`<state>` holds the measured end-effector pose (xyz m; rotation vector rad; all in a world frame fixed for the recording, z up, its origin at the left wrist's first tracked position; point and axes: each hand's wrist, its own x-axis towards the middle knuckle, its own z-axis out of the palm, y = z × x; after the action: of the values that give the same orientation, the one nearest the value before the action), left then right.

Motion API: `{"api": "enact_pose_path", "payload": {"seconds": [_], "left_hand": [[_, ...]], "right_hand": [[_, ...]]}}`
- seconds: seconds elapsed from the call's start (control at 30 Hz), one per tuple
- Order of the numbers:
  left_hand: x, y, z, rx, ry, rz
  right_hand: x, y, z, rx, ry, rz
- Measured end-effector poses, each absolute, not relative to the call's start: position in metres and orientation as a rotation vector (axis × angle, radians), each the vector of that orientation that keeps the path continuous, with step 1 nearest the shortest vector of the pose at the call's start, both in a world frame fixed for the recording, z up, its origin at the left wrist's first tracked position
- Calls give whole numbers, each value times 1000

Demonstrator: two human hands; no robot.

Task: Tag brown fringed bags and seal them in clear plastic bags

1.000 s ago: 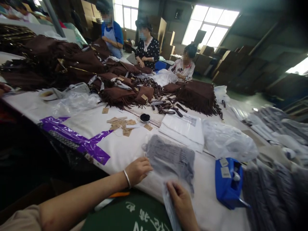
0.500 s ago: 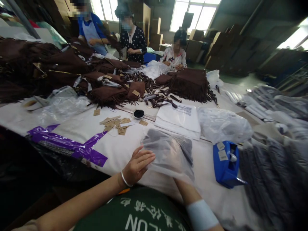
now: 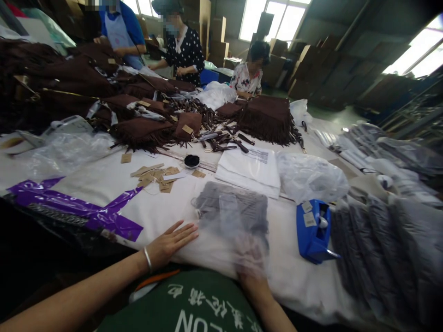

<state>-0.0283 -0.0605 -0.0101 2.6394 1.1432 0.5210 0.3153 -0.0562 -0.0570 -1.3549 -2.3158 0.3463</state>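
Note:
A clear, frosted plastic bag (image 3: 230,210) lies flat on the white tabletop in front of me, with a dark, fringed item showing through it. My left hand (image 3: 173,242) rests at the bag's left side, fingers stretched out and nothing in them. At the bag's near edge is my right hand (image 3: 251,258), seen hazily through the plastic. Motion smears its fingers, so their grip is unclear. A blue tape dispenser (image 3: 313,233) stands to the right of the bag.
Beyond the bag are white plastic bags (image 3: 247,173), brown tags (image 3: 155,174) and a small dish of black material (image 3: 191,160). Brown fringed bags (image 3: 141,131) are heaped at the far left. Bagged dark items (image 3: 374,249) line the right side. Several people work across the table.
My right hand has drawn back toward me from inside the bag to its near edge. My left hand has moved left and down, away from the bag. The whole view has shifted slightly.

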Motion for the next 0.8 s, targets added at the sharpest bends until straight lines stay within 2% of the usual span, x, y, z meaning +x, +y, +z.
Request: {"api": "enact_pose_path", "payload": {"seconds": [0.1,0.2,0.33,0.43,0.57,0.67,0.73,0.8], "left_hand": [[-36,-59,-18,2601,1049,400],[-37,-53,-16,2600,960,262],[-36,-45,-10,2598,946,181],[-36,-46,-11,2572,985,200],[-26,-49,-7,2346,1331,495],[-2,-45,17,2020,1665,855],[23,-41,40,2019,1573,1089],[55,-40,57,2207,1165,1120]], "right_hand": [[352,-107,-51,-1387,-2327,400],[360,-125,-21,-1222,-2368,606],[347,-90,15,-1152,-2371,717],[356,-61,10,-1264,-2346,676],[385,-60,-14,-1391,-2214,553],[386,-71,-27,-1443,-2101,483],[376,-74,-32,-1487,-1928,479],[365,-75,-38,-1511,-1719,467]]}}
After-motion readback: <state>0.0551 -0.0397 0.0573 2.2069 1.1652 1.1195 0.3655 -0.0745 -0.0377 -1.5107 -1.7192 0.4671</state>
